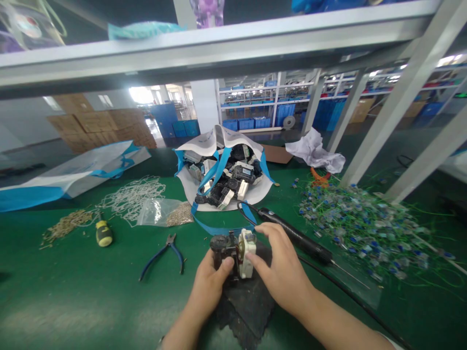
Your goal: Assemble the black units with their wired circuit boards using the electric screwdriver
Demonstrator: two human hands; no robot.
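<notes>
My left hand [209, 278] is closed round a small black and cream plastic device [229, 255], its thumb lying on the black side. On the right, my right hand [282, 265] grips the cream part [248, 255] between thumb and fingers. The two parts stand side by side with a narrow gap; whether they are joined is unclear. Beneath them lies a dark ragged cloth [248, 311]. Just beyond, a white and blue bag [186, 187] holds several similar black and cream devices [233, 182]. Beside my right hand rests a black electric screwdriver [297, 236] with a long thin bit.
Blue-handled pliers [162, 255] and a yellow-black screwdriver [104, 233] lie left, near a clear bag of screws [180, 214] and white cords [133, 197]. A heap of green-wired tags [365, 228] spreads at right. A metal shelf [219, 56] crosses overhead; crumpled paper [315, 150] sits behind.
</notes>
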